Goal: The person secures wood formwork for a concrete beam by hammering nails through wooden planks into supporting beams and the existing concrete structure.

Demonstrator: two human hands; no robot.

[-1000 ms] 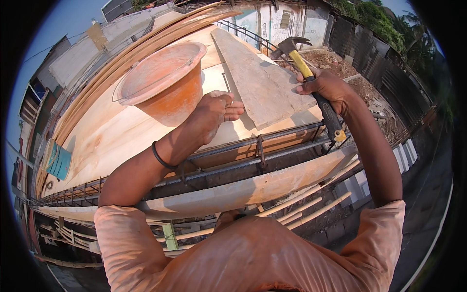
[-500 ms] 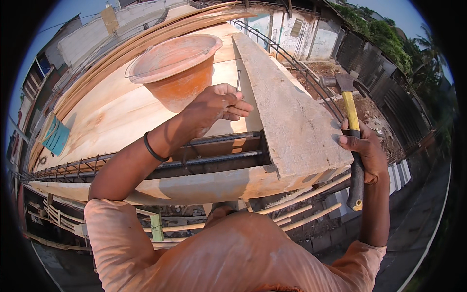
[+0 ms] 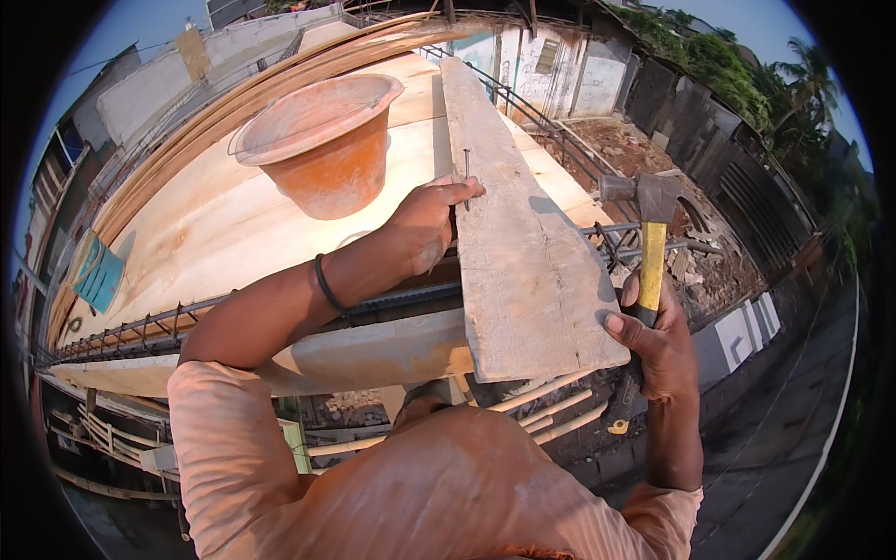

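Note:
A weathered grey board (image 3: 532, 280), wider at its near end, slants away in front of me. Near its left edge, partway along, my left hand (image 3: 420, 229) pinches a long steel nail (image 3: 467, 166) that stands upright; whether its point touches the wood is hard to tell. In my right hand (image 3: 665, 355) is a claw hammer (image 3: 651, 247) with a yellow and black handle, its head up. The right thumb rests by the board's near right corner. Steel reinforcing bars (image 3: 397, 299) show in the trough left of the board.
An orange bucket (image 3: 331, 173) stands on the pale plywood sheets (image 3: 196, 247) beyond my left arm, with a small teal pail (image 3: 101, 278) at far left. Long timber strips (image 3: 177, 140) line the back. Bamboo poles (image 3: 551, 401) lie below the near edge. Rubble ground drops away at right.
My left hand has brought the nail from above the plywood over to the board. The board's near end has shifted left and nearer, and the right hand with the hammer has moved left too.

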